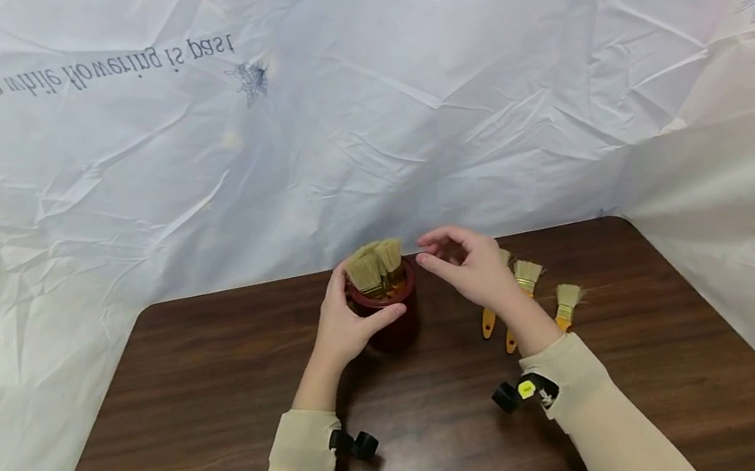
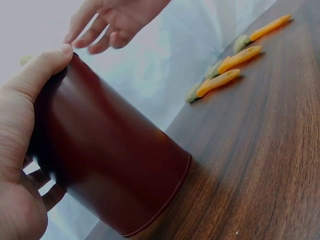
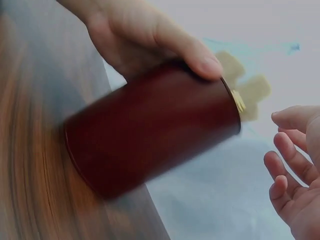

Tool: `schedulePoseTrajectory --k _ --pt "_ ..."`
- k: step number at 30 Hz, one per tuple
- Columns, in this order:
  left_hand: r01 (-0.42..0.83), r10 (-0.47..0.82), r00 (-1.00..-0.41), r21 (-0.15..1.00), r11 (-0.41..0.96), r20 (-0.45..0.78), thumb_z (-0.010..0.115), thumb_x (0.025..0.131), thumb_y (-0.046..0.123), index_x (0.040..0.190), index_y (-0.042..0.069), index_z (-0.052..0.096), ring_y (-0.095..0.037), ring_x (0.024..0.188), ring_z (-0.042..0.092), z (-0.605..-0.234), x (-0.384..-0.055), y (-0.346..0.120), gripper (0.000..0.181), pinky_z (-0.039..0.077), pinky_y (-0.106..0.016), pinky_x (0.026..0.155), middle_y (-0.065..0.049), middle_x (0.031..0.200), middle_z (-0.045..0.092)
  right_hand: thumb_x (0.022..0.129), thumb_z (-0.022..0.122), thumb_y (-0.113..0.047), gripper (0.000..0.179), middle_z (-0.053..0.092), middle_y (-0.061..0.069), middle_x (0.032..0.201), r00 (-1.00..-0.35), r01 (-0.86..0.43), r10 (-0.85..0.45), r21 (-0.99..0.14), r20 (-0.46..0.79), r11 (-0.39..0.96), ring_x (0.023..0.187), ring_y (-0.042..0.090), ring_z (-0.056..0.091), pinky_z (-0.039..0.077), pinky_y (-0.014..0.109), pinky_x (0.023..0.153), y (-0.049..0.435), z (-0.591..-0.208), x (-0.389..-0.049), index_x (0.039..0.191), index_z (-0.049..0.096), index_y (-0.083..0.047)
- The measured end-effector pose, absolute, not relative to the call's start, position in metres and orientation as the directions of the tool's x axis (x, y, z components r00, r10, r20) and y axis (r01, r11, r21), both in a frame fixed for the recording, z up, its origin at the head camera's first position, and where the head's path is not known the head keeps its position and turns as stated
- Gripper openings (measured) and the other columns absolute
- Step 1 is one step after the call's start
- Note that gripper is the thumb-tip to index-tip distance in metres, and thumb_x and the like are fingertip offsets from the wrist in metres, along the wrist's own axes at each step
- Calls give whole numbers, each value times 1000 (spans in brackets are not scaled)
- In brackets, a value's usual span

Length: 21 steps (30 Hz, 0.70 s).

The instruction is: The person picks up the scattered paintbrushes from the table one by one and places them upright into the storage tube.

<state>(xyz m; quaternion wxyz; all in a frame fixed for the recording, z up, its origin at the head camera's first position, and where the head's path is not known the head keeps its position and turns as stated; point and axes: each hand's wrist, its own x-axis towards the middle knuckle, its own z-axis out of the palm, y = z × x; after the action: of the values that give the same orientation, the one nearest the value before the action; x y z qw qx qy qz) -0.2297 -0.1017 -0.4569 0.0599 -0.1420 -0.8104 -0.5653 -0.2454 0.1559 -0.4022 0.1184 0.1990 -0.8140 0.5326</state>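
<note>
A dark red cylindrical pot (image 1: 395, 333) stands on the table, with several paintbrushes (image 1: 365, 273) in it, bristles up. My left hand (image 1: 347, 321) grips the pot near its rim, thumb on the near side and fingers round the left side. In the left wrist view the pot (image 2: 110, 150) fills the middle, and that hand's thumb lies at its rim. To the right of the pot's mouth hovers my right hand (image 1: 470, 265), fingers loosely bent and holding nothing. The right wrist view shows a gap between those fingers and the brush bristles (image 3: 255, 95).
On the table right of the pot lie three paintbrushes with orange handles, among them a near one (image 1: 567, 303) and a middle one (image 1: 527, 276), partly behind the right arm. Brown wooden table (image 1: 190, 420) surrounds the pot. A white printed sheet (image 1: 332, 151) hangs behind and at the sides.
</note>
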Motion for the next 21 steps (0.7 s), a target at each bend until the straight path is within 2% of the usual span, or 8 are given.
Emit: schedulePoseTrajectory --k 6,14,21 --pt "284 158 -957 898 336 244 97 83 45 167 31 37 -26 146 50 -457 -231 -103 104 44 -63 117 0 159 48 103 81 -28 25 76 5 109 -910 -406 -123 -796 395 448 95 13 68 53 26 76 193 -410 -241 123 79 -13" --pt "273 154 -960 904 329 233 96 83 46 168 32 35 -26 147 49 -460 -229 -102 105 44 -63 117 0 159 48 105 78 -26 23 76 5 106 -927 -351 -106 -736 359 579 92 15 67 53 18 75 243 -434 -225 122 78 -10" --pt "276 152 -959 907 319 238 97 83 45 168 32 36 -26 148 49 -460 -228 -100 106 43 -64 118 0 160 48 102 81 -25 28 71 7 104 -938 -297 -96 -629 333 719 84 17 62 50 26 70 282 -456 -201 121 76 -6"
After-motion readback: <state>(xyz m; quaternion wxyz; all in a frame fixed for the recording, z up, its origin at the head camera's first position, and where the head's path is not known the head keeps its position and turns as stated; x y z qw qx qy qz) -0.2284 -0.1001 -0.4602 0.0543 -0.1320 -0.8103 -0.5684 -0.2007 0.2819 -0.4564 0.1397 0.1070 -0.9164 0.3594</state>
